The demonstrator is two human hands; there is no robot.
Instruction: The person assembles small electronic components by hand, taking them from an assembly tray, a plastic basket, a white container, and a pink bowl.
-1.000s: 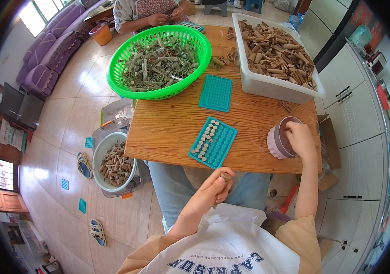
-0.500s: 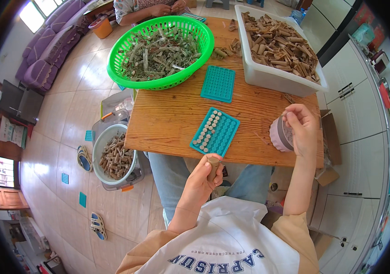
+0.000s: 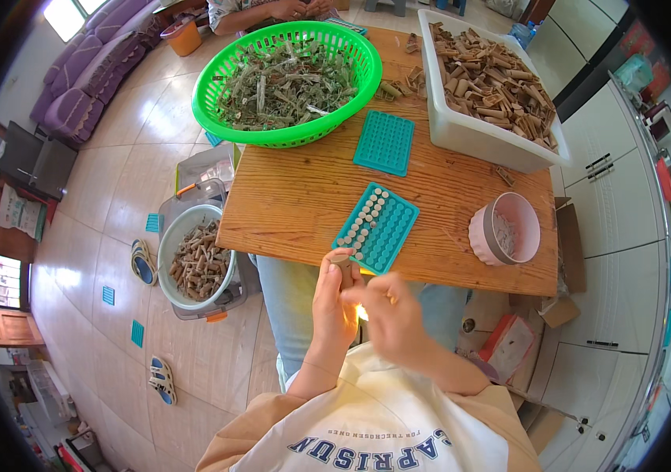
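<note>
Upright in my left hand point(image 3: 332, 307), just off the table's near edge, is a short brown tube point(image 3: 345, 271) with a closed-looking top. My right hand point(image 3: 397, 316) is beside it, fingers curled in and slightly blurred; what they hold, if anything, cannot be made out. A yellow glow shows between the hands. Right beyond the tube lies a teal tray point(image 3: 392, 236) of round hollows, with pale round discs along its left side. To the right stands a pink cup point(image 3: 480, 234) with a grey band and pale bits inside.
A second teal tray point(image 3: 384, 141) lies farther back on the wooden table point(image 3: 288, 204). Behind are a green basket point(image 3: 217, 126) of dry plant pieces and a white bin point(image 3: 477, 153) of brown split tubes. A pale basin point(image 3: 169, 271) of brown tubes stands left. Another person's hands point(image 3: 292, 9) work across the table.
My right hand has come from the pink cup across to my left hand and the tube. My left hand has shifted slightly left. The cup's inside now shows.
</note>
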